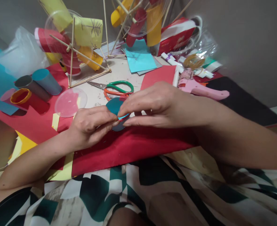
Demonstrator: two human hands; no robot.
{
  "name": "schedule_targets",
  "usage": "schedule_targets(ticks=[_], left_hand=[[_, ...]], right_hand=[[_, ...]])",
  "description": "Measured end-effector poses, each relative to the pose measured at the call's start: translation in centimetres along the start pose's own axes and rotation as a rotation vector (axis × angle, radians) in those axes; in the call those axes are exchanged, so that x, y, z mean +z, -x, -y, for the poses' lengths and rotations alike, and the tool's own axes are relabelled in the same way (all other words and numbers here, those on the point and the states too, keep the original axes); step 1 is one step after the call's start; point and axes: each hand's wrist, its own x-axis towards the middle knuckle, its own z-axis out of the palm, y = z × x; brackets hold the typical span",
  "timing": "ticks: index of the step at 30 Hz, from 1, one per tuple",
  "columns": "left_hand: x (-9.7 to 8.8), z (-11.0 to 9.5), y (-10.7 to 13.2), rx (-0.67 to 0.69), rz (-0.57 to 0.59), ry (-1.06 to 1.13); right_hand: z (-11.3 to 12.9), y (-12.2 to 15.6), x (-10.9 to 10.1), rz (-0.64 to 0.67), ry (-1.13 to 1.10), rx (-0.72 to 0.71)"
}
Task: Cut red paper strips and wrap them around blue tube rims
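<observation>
Close in front of me, both hands meet at a blue paper tube [114,106], its open end facing up and partly hidden by fingers. My left hand [92,124] pinches the near rim between thumb and fingers. My right hand [150,105] curls over the other side of the tube, thumb below and fingers above. A thin red edge shows at the rim between the fingertips; what it belongs to is hard to make out. Just behind the tube lie scissors [114,86] with green and orange handles. A clear plastic lid [70,102] rests left of them.
Paper tubes [46,81] in several colours stand at left. Two stick-framed wheels carrying paper tubes, one nearer [72,47] and one farther [138,15], stand at the back. Blue paper squares [140,56], a pink glue gun [201,88] and red paper [133,144] lie around.
</observation>
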Motion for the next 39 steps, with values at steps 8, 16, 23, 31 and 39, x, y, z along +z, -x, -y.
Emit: schedule_targets(ticks=[8,16,23,31,39], left_hand=[[-0.6,-0.2,0.3,-0.057,-0.025,0.028],[-1.3,0.1,0.2,-0.118,-0.030,0.042],[-1.1,0.1,0.4,-0.095,-0.019,0.088],[-2.4,0.3,-0.6,-0.041,0.037,-0.046],[-3.4,-0.1,-0.4,-0.013,0.124,-0.173]], right_hand=[[-0.2,-0.1,-0.8,0.097,-0.057,-0.028],[-0.3,-0.1,-1.6,0.132,-0.157,0.082],[0.0,0.0,-0.7,0.067,-0.164,0.083],[-0.3,0.0,-0.7,0.071,-0.097,0.055],[-0.4,-0.1,-0.7,0.072,-0.150,0.021]])
